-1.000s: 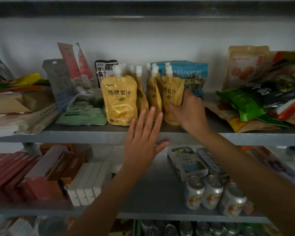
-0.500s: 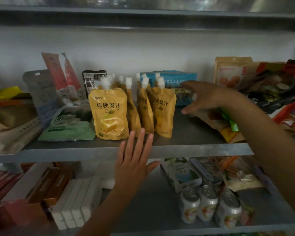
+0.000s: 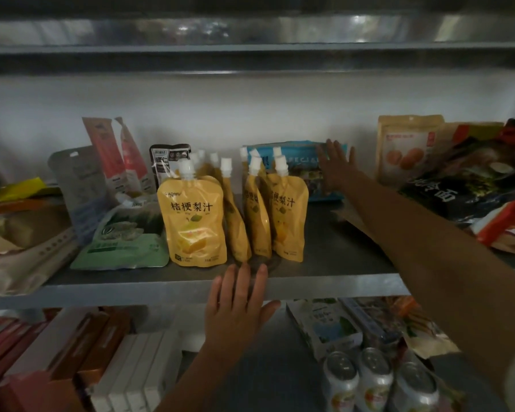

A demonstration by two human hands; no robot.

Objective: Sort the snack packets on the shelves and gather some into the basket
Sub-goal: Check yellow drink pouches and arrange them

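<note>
The right hand is stretched to the far side of the shelf, with the fingers straight and spread wide; nothing is held in it. It is placed on the right end of the blue packet, or just before it; real contact cannot be told. The left hand is flat and empty too, with its fingertips laid at the near edge of the shelf, just before the yellow juice pouches. These pouches are stood upright in a tight group in the middle of the shelf, near the front edge, and the blue packet is placed behind them at the wall. No basket is seen.

Probably the blue packet is to be taken out next. The danger is judged to be in the way out: the packet is partly hidden behind the pouches, and the right forearm is passed just beside the right pouch. If the packet is pulled straight forward, the pouches can be pushed one against the other and some can be dropped over the edge. The dark noodle packet at the right is leaned close to the arm and can be dragged down also.
</note>
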